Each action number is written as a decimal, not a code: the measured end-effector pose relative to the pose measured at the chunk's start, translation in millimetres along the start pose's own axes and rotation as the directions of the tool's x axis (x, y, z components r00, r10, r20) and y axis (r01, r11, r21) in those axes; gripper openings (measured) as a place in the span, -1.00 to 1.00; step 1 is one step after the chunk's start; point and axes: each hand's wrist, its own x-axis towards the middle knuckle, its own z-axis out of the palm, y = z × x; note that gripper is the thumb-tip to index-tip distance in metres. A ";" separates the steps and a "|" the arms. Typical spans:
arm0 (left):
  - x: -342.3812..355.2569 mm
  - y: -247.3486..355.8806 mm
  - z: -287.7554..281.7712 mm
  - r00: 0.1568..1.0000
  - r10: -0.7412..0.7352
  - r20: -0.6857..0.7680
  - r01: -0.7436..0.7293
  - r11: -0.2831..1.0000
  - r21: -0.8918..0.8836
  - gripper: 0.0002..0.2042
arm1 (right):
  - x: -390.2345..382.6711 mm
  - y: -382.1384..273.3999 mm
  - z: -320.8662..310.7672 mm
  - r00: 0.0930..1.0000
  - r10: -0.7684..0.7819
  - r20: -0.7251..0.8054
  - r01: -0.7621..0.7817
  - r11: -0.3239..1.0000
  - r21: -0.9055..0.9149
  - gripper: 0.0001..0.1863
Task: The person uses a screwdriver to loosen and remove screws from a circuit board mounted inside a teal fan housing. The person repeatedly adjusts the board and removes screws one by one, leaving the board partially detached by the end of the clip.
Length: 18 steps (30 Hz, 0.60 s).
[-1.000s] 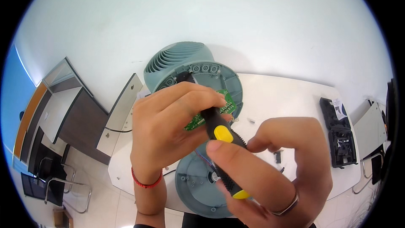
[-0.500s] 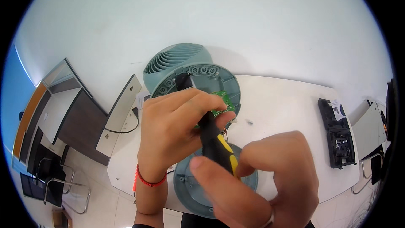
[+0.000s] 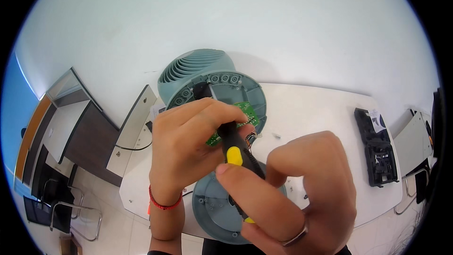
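Note:
My right hand [image 3: 332, 189] is closed round the handle of a black and yellow screwdriver [image 3: 234, 156], the thumb along its near side. The handle slants up and left toward my left hand [image 3: 181, 130], whose thumb and index finger close round its front end. The screwdriver's tip is hidden behind that hand. A green circuit board [image 3: 248, 110] shows past the left fingers, with thin coloured wires [image 3: 251, 141] coming down beside it. Behind the board stands the open grey-green round base [image 3: 258, 97] of a fan. Below my hands lies a round grey-green cover [image 3: 210, 208].
The fan's slatted head [image 3: 198, 68] leans near the wall, at the back of the white table [image 3: 316, 108]. At the right lies an open black tool case [image 3: 379, 160]. Small loose parts [image 3: 276, 136] sit on the table. A black cable [image 3: 134, 148] is at the left.
The screwdriver handle has turned in my right hand, its yellow patch now facing left and up. My right fingers have shifted slightly. My left hand keeps its hold.

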 end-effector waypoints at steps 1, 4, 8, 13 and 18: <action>-0.1 2.2 -2.3 1.000 -0.012 0.010 0.012 1.000 0.015 -0.74 | -7.7 12.1 -1.4 0.995 -0.089 0.042 0.091 0.994 -0.061 -0.51; 0.6 1.7 -3.6 0.999 0.004 0.031 -0.004 1.000 0.009 -0.73 | -22.3 2.8 4.4 0.994 -0.007 0.105 0.019 0.993 -0.113 -0.50; 0.9 1.8 -1.9 0.998 -0.031 0.048 0.030 1.000 0.009 -0.74 | -20.4 1.5 6.0 0.997 0.028 0.067 -0.018 0.990 -0.141 -0.51; -0.1 3.1 -4.5 0.996 -0.067 0.066 0.068 0.998 -0.012 -0.74 | -11.4 6.7 4.2 0.996 -0.076 -0.038 0.074 0.997 -0.037 -0.66; 3.4 1.7 -9.7 0.988 -0.078 0.133 0.088 0.994 -0.072 -0.73 | 8.9 -25.0 -21.2 0.763 0.582 0.282 -0.646 0.679 0.348 -0.80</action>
